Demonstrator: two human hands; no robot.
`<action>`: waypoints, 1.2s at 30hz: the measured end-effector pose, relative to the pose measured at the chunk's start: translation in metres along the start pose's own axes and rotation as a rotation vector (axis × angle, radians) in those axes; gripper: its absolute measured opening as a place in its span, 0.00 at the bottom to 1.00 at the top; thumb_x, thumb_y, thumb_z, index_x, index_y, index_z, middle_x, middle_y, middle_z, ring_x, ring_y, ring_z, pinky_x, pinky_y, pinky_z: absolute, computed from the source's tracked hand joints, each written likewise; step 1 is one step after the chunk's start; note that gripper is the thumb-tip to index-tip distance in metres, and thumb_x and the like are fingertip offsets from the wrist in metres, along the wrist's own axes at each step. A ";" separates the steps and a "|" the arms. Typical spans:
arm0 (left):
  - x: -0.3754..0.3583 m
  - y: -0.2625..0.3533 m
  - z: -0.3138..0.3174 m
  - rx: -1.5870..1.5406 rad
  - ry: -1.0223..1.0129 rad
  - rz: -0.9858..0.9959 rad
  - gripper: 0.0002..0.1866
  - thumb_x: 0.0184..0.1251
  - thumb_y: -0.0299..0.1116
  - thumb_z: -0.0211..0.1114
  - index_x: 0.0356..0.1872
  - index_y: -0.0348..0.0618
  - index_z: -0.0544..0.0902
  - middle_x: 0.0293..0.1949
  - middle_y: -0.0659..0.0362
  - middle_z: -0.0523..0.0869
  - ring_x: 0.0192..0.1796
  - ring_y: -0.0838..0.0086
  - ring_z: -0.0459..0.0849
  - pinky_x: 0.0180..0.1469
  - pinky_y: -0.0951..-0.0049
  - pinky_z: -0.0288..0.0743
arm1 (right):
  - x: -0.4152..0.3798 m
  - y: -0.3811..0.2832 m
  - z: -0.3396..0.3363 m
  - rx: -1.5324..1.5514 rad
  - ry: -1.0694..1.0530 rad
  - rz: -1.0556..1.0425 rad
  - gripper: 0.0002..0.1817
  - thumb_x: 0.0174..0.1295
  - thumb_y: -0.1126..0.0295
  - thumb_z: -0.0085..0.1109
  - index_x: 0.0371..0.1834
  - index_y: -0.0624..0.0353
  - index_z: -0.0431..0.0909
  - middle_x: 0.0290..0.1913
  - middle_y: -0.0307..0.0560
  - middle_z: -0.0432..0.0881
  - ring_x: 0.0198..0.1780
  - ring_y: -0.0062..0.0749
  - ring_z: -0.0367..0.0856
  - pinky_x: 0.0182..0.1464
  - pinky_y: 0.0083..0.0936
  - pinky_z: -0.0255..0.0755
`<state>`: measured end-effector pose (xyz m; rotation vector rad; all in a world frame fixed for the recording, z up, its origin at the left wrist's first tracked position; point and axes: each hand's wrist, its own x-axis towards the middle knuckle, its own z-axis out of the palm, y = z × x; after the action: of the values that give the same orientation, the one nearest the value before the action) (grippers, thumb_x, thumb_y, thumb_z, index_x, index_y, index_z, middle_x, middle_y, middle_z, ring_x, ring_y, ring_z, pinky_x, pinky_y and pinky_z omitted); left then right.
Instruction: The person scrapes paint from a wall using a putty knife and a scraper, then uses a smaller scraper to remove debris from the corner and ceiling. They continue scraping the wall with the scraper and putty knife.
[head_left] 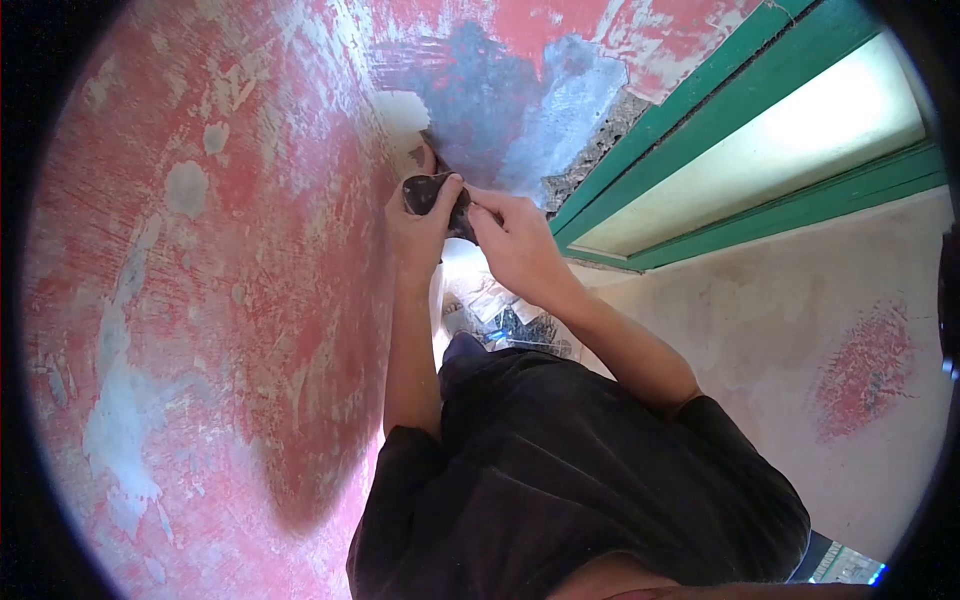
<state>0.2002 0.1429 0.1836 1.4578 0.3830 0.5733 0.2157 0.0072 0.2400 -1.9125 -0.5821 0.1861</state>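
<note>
Close to the inner corner of the walls, both hands are around a small dark object (pixel 423 192) with a rounded, glossy top. I cannot make out its kind. My left hand (pixel 412 228) grips it from the left, thumb laid along its upper side. My right hand (pixel 522 240) is closed at its right end, fingers bent in and the fingertips partly hidden. Just beyond them, a pale patch (pixel 402 112) and a reddish-brown spot show on the wall. Grey filler (pixel 490 100) covers part of the wall ahead.
A scraped red wall (pixel 200 330) stands close on the left. On the right is a green window frame (pixel 660 150) with a bright pane, beside rough broken plaster (pixel 603 140). Below the frame runs a beige wall (pixel 760 330). Papers (pixel 490 300) and clutter lie on the floor below.
</note>
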 end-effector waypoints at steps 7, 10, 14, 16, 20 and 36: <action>0.008 0.003 -0.003 -0.016 -0.013 0.014 0.13 0.64 0.33 0.78 0.40 0.32 0.88 0.33 0.61 0.88 0.33 0.82 0.83 0.35 0.78 0.78 | 0.005 -0.001 -0.003 0.041 0.015 0.020 0.17 0.70 0.70 0.49 0.54 0.64 0.83 0.32 0.71 0.80 0.34 0.64 0.82 0.37 0.44 0.73; 0.006 0.013 -0.001 0.040 0.000 0.006 0.13 0.64 0.33 0.78 0.40 0.32 0.88 0.33 0.61 0.88 0.33 0.81 0.83 0.35 0.78 0.78 | 0.004 -0.006 -0.006 0.065 0.002 0.040 0.17 0.70 0.69 0.49 0.53 0.64 0.83 0.31 0.70 0.80 0.34 0.64 0.82 0.37 0.44 0.74; 0.007 0.013 -0.003 -0.042 0.002 -0.040 0.10 0.67 0.32 0.75 0.38 0.35 0.86 0.32 0.66 0.84 0.33 0.84 0.78 0.36 0.79 0.73 | 0.010 0.001 0.000 0.068 -0.030 0.067 0.16 0.70 0.69 0.48 0.53 0.64 0.83 0.31 0.70 0.80 0.33 0.62 0.82 0.37 0.43 0.74; 0.003 0.011 -0.003 0.013 -0.014 0.007 0.10 0.67 0.32 0.75 0.37 0.35 0.86 0.31 0.66 0.84 0.33 0.84 0.78 0.36 0.79 0.73 | 0.002 -0.004 -0.004 0.086 -0.022 0.056 0.16 0.70 0.69 0.48 0.54 0.64 0.82 0.31 0.69 0.80 0.32 0.59 0.83 0.37 0.42 0.74; 0.007 0.017 0.004 0.021 -0.028 0.077 0.09 0.67 0.32 0.75 0.36 0.35 0.86 0.30 0.66 0.85 0.31 0.83 0.79 0.35 0.78 0.74 | 0.001 -0.009 -0.011 0.121 -0.006 0.110 0.18 0.70 0.70 0.49 0.57 0.64 0.82 0.34 0.68 0.83 0.31 0.48 0.83 0.37 0.40 0.74; 0.009 0.007 0.000 -0.020 -0.058 0.130 0.12 0.68 0.33 0.74 0.44 0.33 0.87 0.36 0.63 0.88 0.35 0.83 0.81 0.40 0.78 0.77 | -0.005 -0.017 -0.011 0.194 0.020 0.169 0.22 0.70 0.72 0.51 0.65 0.64 0.79 0.48 0.66 0.87 0.37 0.46 0.87 0.46 0.36 0.79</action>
<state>0.2067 0.1482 0.1916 1.4837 0.2378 0.6353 0.2107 0.0012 0.2589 -1.7717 -0.3751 0.3202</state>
